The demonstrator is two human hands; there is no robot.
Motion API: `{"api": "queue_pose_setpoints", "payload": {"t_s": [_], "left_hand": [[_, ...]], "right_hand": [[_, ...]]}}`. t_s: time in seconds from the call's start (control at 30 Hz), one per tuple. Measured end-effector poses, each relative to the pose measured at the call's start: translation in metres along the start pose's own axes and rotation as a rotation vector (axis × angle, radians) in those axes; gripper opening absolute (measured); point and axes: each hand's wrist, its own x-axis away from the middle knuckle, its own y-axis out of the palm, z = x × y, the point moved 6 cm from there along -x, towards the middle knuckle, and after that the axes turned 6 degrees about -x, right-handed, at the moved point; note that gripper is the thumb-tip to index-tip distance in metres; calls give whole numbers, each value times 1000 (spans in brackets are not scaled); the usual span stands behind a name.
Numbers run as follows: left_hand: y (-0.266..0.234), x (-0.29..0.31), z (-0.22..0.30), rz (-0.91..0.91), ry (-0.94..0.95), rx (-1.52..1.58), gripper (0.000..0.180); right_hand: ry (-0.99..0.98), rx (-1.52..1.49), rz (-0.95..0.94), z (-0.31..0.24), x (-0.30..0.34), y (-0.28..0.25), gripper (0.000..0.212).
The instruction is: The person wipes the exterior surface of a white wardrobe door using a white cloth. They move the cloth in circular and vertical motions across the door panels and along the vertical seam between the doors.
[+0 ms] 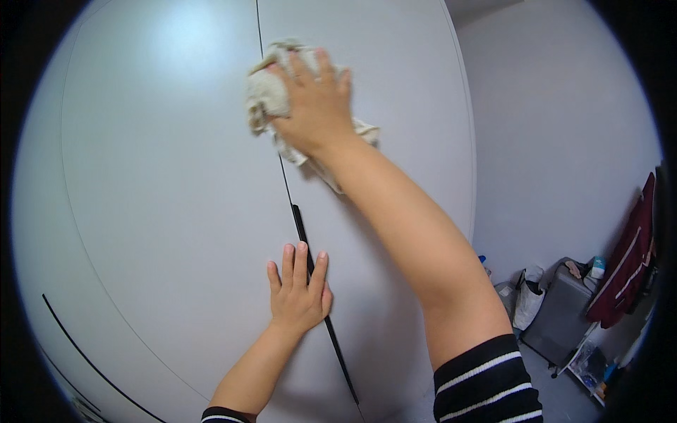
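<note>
Holding a crumpled cloth (pixel 266 93) against the wardrobe doors (pixel 166 190), the right hand (pixel 316 104) sits beyond the black handle's (pixel 337 345) upper end. The empty left hand (pixel 299 299) spreads across that handle.

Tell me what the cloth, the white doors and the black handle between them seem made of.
Cloth: soft, matt fabric, possibly cotton; it bunches in folds under the right hand.
Doors: probably painted or laminated board, smooth; a blurred glow shows a slight sheen.
Handle: metal or plastic, unclear; slim, evenly black finish.

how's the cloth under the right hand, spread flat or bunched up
Mostly bunched up: the cloth is crumpled in thick folds under the right hand, with loose edges sticking out.
</note>
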Motion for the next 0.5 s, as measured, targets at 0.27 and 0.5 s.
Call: {"api": "queue_pose_setpoints", "payload": {"t_s": [0.27, 0.5], "left_hand": [[-7, -75, -34, 17, -146, 48, 61], [-4, -77, -21, 32, -135, 6, 55]], "right_hand": [[429, 89, 187, 119, 4, -23, 82], [1246, 99, 274, 301, 330, -94, 71]]}}
